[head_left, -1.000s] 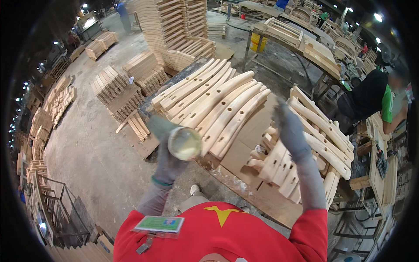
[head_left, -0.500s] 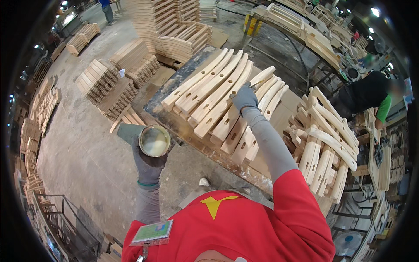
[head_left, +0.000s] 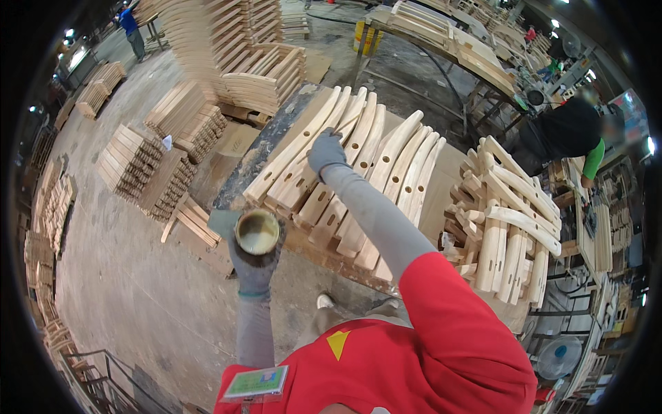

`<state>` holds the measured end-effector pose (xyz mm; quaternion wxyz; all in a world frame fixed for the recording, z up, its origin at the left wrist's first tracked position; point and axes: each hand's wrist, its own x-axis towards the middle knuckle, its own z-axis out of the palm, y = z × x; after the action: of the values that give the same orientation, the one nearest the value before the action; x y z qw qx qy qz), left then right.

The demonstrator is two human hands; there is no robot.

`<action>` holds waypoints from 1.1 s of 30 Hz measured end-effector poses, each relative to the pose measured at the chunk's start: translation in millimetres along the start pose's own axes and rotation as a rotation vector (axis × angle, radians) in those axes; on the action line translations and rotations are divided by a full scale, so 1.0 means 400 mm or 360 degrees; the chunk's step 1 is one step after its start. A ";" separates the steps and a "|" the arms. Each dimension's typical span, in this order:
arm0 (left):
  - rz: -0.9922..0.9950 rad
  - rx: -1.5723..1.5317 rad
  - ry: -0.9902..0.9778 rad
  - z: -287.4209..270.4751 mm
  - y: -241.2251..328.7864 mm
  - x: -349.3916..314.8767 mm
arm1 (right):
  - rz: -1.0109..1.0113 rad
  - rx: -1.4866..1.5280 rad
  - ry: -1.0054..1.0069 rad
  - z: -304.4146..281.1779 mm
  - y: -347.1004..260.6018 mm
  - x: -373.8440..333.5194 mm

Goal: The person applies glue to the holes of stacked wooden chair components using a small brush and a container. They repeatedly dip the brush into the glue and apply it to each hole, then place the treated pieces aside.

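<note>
My left hand (head_left: 254, 270), in a grey glove, is wrapped round a round cup (head_left: 259, 216) of cream-coloured liquid near the table's front left edge. A flat grey-green piece (head_left: 221, 223) sticks out beside the cup; its join is hidden. Over the left part of a row of curved wooden slats (head_left: 387, 156) is my gloved right hand (head_left: 326, 153). Its fingers are closed on a thin stick (head_left: 349, 125), whose working tip I cannot make out. The pale slats lie side by side, with round holes and oblong slots in them.
The slats rest on a cardboard-covered table (head_left: 303, 96). A jumbled heap of wooden parts (head_left: 507, 228) lies at its right end. Stacked timber (head_left: 148, 162) stands on the floor to the left, a tall stack (head_left: 255, 76) behind. A co-worker (head_left: 562, 131) is at the far right.
My right hand has moved left along the row with the stick, from the middle slats to those further left. The cup in my left hand now sits closer to the table.
</note>
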<state>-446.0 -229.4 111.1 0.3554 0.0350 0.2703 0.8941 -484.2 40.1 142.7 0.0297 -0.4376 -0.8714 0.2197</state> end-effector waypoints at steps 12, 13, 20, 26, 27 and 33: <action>0.0088 -0.0328 0.0209 -0.117 0.112 -0.182 | 0.0180 -0.0099 0.0143 -0.071 -0.009 0.046; 0.0162 -0.0220 0.0269 -0.136 0.118 -0.191 | 0.0146 -0.0014 0.0143 -0.096 -0.008 0.016; 0.0062 -0.0325 0.0125 -0.117 0.136 -0.179 | 0.0232 -0.0277 0.0249 -0.115 0.139 -0.106; -0.0048 -0.0218 0.0040 -0.072 0.122 -0.194 | 0.0771 -0.0223 0.0088 -0.124 0.173 -0.110; -0.0054 -0.0215 0.0045 -0.085 0.131 -0.206 | 0.0680 -0.0195 0.0051 -0.130 0.166 -0.115; 0.0229 0.0586 -0.0284 -0.078 0.117 -0.221 | 0.0424 0.0111 -0.0061 -0.221 0.210 -0.169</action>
<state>-417.0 -329.8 119.8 0.3008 0.1977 0.3933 0.8460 -358.1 62.7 197.6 -0.0010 -0.5439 -0.7978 0.2602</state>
